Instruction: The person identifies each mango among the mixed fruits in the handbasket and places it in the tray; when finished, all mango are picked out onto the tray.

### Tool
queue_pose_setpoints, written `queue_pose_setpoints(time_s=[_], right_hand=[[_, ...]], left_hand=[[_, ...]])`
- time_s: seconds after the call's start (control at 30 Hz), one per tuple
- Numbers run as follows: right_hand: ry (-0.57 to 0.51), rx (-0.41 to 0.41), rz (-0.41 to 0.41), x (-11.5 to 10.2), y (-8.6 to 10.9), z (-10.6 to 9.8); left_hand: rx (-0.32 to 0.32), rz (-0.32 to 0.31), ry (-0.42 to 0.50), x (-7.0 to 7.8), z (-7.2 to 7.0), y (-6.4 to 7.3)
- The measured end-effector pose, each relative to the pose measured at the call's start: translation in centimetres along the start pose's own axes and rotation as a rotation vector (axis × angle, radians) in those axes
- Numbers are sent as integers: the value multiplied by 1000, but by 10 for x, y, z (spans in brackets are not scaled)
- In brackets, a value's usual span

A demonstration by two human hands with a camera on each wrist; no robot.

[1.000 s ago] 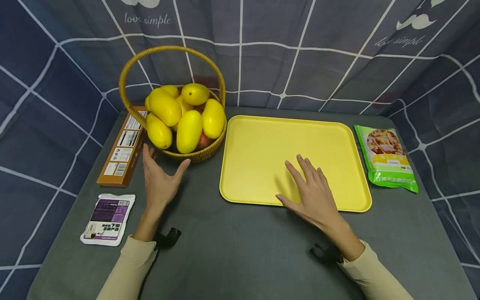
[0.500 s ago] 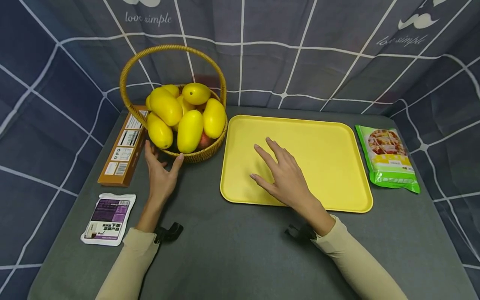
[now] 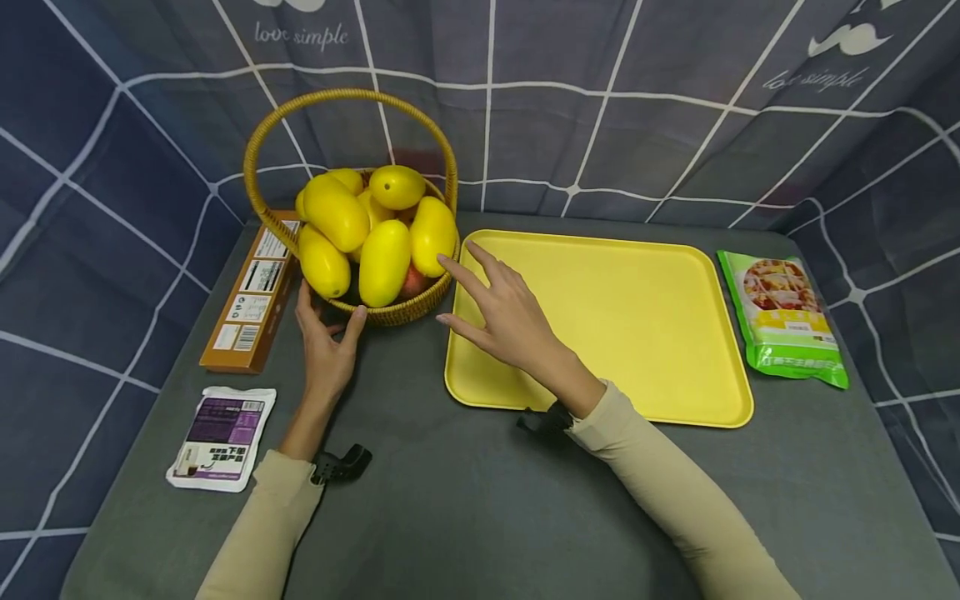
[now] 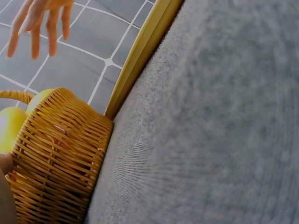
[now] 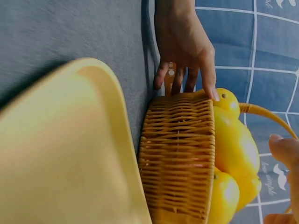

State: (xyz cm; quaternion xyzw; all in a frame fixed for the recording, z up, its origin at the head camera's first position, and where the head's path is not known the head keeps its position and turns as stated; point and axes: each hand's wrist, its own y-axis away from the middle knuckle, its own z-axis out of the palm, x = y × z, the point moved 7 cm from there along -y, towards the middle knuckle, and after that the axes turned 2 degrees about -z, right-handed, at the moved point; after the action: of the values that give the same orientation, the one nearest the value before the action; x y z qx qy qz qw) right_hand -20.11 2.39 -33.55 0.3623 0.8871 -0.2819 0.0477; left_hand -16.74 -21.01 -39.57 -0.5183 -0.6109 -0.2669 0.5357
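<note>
A wicker basket (image 3: 408, 312) with a tall arched handle stands at the back left, heaped with yellow mangoes (image 3: 384, 263); a reddish round fruit (image 3: 414, 284) shows among them. My left hand (image 3: 328, 354) touches the basket's near left side. In the right wrist view its thumb (image 5: 209, 77) lies against the rim while its fingers reach down along the wicker. Fingers spread, my right hand (image 3: 513, 321) hovers over the left edge of the yellow tray (image 3: 600, 333), beside the basket's right side. It holds nothing, and its fingertips point at the nearest mango on the right.
Left of the basket lies a long brown box (image 3: 251, 312) with white labels. A white and purple pouch (image 3: 222, 439) lies in front of it. A green food packet (image 3: 783, 317) sits right of the tray. Checked cloth (image 3: 540, 133) hangs close behind the table.
My right hand has moved left across the tray to the basket's side. My left hand has come forward slightly and now touches the basket. The fruit has stayed put.
</note>
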Motion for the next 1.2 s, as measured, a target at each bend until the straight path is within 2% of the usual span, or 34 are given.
queue_pose_setpoints(time_s=[0.3, 0.57, 0.83, 1.2], right_hand=[[25, -27, -40, -6, -41, 26], [82, -107, -78, -17, -67, 43], [170, -163, -91, -22, -75, 52], [157, -145, -123, -24, -78, 55]], left_hand=[[-26, 57, 61, -5, 1, -2], [-26, 67, 59, -7, 0, -2], [-30, 59, 57, -9, 0, -2], [-34, 48, 48, -9, 0, -2]])
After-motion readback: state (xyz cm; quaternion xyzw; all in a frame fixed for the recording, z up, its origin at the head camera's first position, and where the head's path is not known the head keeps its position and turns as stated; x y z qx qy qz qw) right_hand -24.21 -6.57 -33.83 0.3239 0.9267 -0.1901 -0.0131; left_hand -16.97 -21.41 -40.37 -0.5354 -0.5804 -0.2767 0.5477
